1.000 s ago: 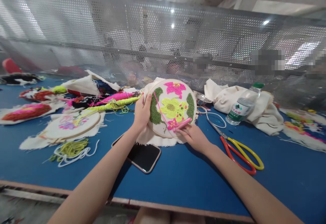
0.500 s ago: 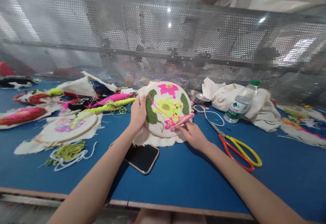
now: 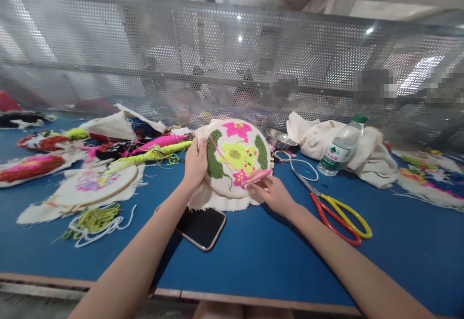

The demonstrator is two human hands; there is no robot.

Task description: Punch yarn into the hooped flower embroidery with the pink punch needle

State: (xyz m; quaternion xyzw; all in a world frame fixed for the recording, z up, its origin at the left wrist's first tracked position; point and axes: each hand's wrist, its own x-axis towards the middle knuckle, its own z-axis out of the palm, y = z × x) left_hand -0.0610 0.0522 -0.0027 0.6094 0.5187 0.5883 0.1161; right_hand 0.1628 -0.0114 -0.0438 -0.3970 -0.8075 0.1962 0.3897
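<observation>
My left hand (image 3: 196, 163) grips the left rim of a round embroidery hoop (image 3: 237, 158), which is tilted up toward me above the blue table. Stretched in it is white cloth with pink and yellow flowers and dark green leaves. In my right hand (image 3: 271, 193) is a pink punch needle (image 3: 259, 176), pinched between thumb and fingers. Its tip end is at the small pink flower low on the cloth, partly hidden by my fingers. A strand of pink yarn (image 3: 222, 154) runs across the front of the cloth toward the tool.
A phone (image 3: 204, 227) lies under my left forearm. Right of the hoop are scissors (image 3: 335, 212), a water bottle (image 3: 340, 147), a metal bowl (image 3: 281, 138) and bunched cloth (image 3: 311, 133). A second hoop (image 3: 97, 186), yarn (image 3: 96, 222) and embroidered pieces lie left. Behind stands a perforated metal screen (image 3: 145, 43).
The punch needle's handle has tipped slightly lower, with my right hand shifting a little down. My left hand keeps its hold on the hoop. The whole view has shifted slightly.
</observation>
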